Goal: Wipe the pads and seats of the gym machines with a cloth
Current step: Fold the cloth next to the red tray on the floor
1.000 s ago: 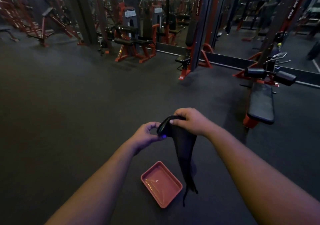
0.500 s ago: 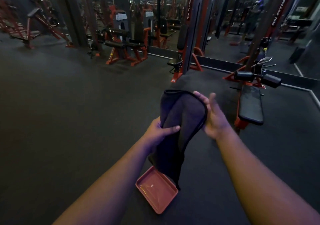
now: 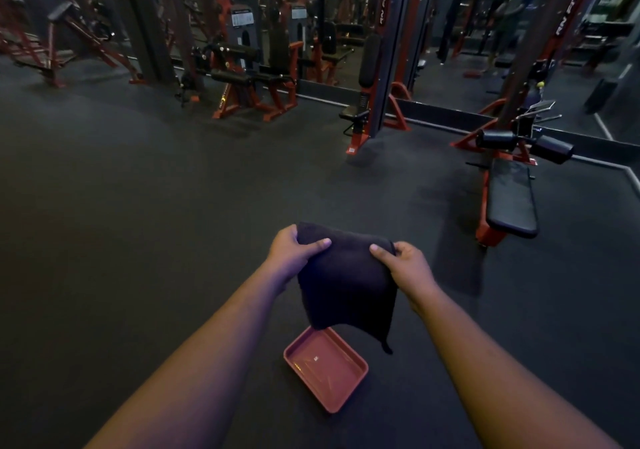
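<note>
On the dark rubber floor (image 3: 138, 241) of a dim gym, you stand holding one dark cloth (image 3: 346, 286) out in front of you with both hands. Your left hand (image 3: 294, 254) grips its upper left edge, thumb on the near face and fingers hidden behind the fabric; your right hand (image 3: 408, 268) pinches the upper right edge the same way, its fingers likewise out of sight. The cloth hangs folded over between them, its lower corner trailing to a point. Below it on the floor lies one pink tray (image 3: 325, 369), whose far corner the hanging cloth covers. A small mark at the tray's middle is too small to read.

Ahead to your right stands one flat black bench (image 3: 512, 199) on a red frame, with two black roller pads (image 3: 550, 149) at its far end; it is well apart from the cloth. Farther back, near the middle, one upright machine (image 3: 374, 78) carries a tall black back pad and a small seat. To its left, one red-framed machine (image 3: 249, 81) shows two black padded rolls, one above the other. At far left, one sloped red bench (image 3: 59, 33) is dim and partly cut off by the frame edge. Beyond these the equipment and reflections blur into darkness and cannot be counted. Both your forearms run out of the bottom of the frame.
</note>
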`<control>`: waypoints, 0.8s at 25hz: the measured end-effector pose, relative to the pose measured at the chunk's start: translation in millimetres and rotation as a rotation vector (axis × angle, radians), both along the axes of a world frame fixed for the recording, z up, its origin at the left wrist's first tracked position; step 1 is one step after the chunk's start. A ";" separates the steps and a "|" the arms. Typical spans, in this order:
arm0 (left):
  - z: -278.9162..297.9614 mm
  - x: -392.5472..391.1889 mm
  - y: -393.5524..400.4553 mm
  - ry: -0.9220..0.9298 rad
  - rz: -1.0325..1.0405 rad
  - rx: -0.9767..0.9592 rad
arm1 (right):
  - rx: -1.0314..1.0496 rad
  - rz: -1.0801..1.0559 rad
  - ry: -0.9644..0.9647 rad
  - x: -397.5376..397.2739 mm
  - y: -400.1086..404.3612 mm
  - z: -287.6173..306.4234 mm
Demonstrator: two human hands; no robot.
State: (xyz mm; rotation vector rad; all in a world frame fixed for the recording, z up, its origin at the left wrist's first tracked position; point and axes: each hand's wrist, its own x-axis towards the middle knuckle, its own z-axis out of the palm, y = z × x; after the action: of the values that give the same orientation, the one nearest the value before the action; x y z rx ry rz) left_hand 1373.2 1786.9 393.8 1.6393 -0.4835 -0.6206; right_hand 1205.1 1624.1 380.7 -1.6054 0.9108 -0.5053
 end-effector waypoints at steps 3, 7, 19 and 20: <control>-15.5 9.5 9.1 0.075 0.106 0.040 | -0.072 -0.129 0.052 14.2 9.3 -6.6; -68.7 13.9 23.8 0.329 -0.032 0.174 | -0.037 -0.009 0.115 13.4 17.9 -48.9; -267.1 42.9 -56.0 0.015 -0.467 0.846 | -0.061 0.430 0.686 34.3 -51.3 -266.7; -286.3 44.5 -63.4 -0.115 -0.553 0.931 | -0.090 0.446 0.734 40.3 -55.9 -285.8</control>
State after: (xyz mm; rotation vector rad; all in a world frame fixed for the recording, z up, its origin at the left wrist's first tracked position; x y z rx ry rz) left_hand 1417.8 1723.6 107.5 2.4439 -0.8165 -1.2967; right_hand 1245.5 1568.2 94.8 -2.0444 1.0131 0.3928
